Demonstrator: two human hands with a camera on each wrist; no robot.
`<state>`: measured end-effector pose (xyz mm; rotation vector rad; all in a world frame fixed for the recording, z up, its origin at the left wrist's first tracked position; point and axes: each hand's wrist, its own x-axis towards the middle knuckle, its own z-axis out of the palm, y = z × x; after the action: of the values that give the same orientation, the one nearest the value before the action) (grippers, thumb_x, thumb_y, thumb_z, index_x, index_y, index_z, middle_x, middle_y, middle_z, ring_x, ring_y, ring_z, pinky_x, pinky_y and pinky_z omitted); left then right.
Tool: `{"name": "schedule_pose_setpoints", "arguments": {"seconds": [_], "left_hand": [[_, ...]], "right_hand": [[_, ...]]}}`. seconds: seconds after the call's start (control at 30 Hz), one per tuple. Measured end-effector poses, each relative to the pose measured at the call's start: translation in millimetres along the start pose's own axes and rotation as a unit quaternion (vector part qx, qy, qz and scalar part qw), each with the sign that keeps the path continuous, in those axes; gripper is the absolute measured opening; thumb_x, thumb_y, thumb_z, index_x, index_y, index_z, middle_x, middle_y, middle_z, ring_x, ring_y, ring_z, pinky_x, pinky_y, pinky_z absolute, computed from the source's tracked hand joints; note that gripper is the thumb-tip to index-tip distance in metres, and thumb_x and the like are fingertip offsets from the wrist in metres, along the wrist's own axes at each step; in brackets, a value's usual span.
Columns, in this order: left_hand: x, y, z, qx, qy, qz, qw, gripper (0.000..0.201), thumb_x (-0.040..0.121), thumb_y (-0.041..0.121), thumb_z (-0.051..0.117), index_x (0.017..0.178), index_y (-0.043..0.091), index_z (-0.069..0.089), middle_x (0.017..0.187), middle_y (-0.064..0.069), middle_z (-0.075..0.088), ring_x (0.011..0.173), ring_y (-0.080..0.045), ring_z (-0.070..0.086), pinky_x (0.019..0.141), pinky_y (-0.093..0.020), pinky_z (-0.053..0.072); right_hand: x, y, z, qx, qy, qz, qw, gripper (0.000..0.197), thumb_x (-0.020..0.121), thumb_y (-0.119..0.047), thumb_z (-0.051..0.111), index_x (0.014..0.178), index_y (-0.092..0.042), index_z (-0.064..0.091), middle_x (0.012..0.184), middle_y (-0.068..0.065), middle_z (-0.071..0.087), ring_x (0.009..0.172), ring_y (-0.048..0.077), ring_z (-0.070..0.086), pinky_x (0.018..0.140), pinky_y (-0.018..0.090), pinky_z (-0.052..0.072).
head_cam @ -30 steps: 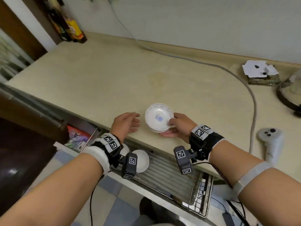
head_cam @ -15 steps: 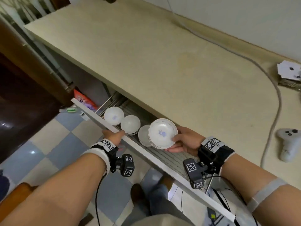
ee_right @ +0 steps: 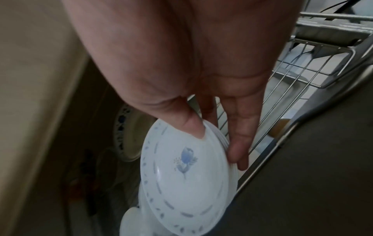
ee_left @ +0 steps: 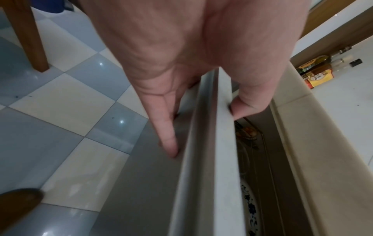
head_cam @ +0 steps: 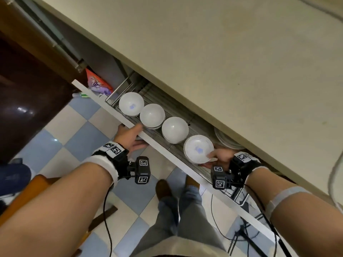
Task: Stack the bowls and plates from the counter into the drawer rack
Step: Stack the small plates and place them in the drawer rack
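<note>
From the head view, we keep the left hand [head_cam: 130, 135] clamped on the drawer front [head_cam: 163, 148], holding the drawer out so the rack [head_cam: 187, 151] is reachable. Our right hand [head_cam: 220, 156] lowers a small stack of plates [head_cam: 197, 149] beside three bowls [head_cam: 174, 132] lined along that front edge.

At the left wrist, thumb [ee_left: 249, 102] inside, fingers [ee_left: 167, 137] outside, pinching the panel.

At the right wrist, thumb [ee_right: 191, 126] over the rim, fingers [ee_right: 241, 143] beneath: a grip for setting the plates [ee_right: 185, 175] down flat.
</note>
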<state>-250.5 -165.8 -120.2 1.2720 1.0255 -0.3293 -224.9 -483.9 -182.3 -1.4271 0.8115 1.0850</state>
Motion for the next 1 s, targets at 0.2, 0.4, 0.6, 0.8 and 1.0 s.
{"name": "schedule_pose_setpoints", "arguments": {"seconds": [0.2,0.4,0.6,0.8,1.0], "left_hand": [[7.7,-12.2,-6.6,-0.009,0.007,0.012,1.000,0.067,0.085,0.023,0.074,0.141,0.025,0.037,0.114,-0.015,0.071,0.090,-0.037,0.076,0.084,-0.054,0.060],[11.8,-17.0,-8.5,-0.008,0.020,0.019,1.000,0.063,0.089,0.019,0.068,0.142,0.023,0.035,0.111,-0.013,0.070,0.090,-0.037,0.076,0.086,-0.054,0.060],[11.5,-17.8,-9.8,-0.013,0.026,0.003,1.000,0.056,0.090,0.017,0.064,0.138,0.022,0.037,0.124,-0.019,0.066,0.099,-0.043,0.073,0.089,-0.053,0.059],[9.3,-19.6,-6.7,-0.049,0.024,-0.009,0.998,0.063,0.089,0.016,0.066,0.143,0.023,0.035,0.120,-0.016,0.065,0.102,-0.044,0.072,0.093,-0.059,0.055],[7.5,-19.7,-10.7,-0.091,-0.011,-0.025,0.996,0.074,0.088,0.013,0.072,0.148,0.031,0.034,0.130,-0.018,0.064,0.101,-0.041,0.073,0.089,-0.055,0.058]], "right_hand": [[69.9,18.1,-9.4,-0.042,0.039,0.019,0.998,0.059,0.084,0.017,0.049,0.135,-0.013,0.050,0.131,0.027,0.054,0.113,0.057,0.059,0.095,0.063,0.052],[116.9,31.7,-8.4,-0.013,0.058,0.022,0.998,0.062,0.085,0.019,0.044,0.137,-0.015,0.047,0.142,0.025,0.047,0.114,0.055,0.058,0.085,0.057,0.058],[113.0,31.6,0.0,-0.033,0.052,0.026,0.998,0.063,0.094,0.015,0.045,0.151,-0.009,0.032,0.146,0.027,0.045,0.107,0.041,0.058,0.039,0.027,0.054],[106.9,34.3,0.7,-0.033,0.049,0.043,0.997,0.053,0.097,0.006,0.047,0.148,0.000,0.035,0.145,0.028,0.049,0.079,0.027,0.062,0.042,0.024,0.054],[78.0,26.1,-15.7,-0.001,0.052,0.081,0.995,0.016,0.101,-0.006,0.042,0.110,0.000,0.054,0.137,0.025,0.056,0.080,0.024,0.064,0.079,0.036,0.059]]}}
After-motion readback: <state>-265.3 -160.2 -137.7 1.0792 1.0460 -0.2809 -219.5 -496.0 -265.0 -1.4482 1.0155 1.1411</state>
